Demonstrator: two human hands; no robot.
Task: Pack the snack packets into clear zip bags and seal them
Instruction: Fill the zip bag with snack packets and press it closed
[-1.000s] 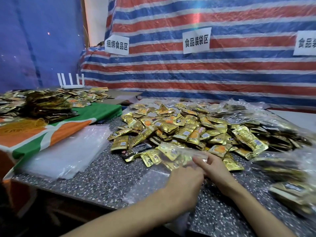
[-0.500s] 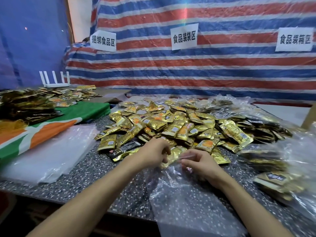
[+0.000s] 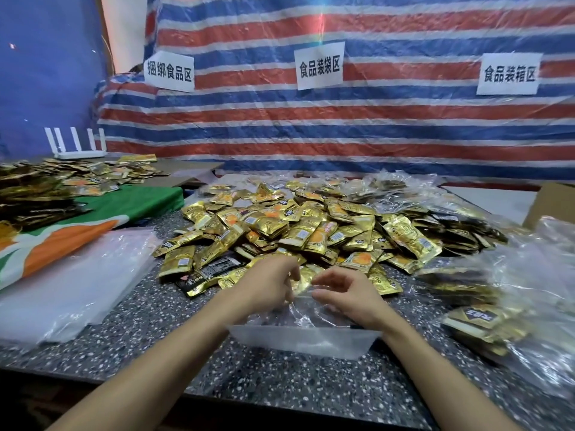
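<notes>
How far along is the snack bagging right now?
Done: several filled bags lie piled on the right. In hand: left hand and right hand hold the mouth of one clear zip bag, apparently empty. Left: the big heap of loose gold packets, plus the stack of empty bags on the left.

Clear zip bag [image 3: 305, 340] drawn up onto table [image 3: 155, 321].
</notes>
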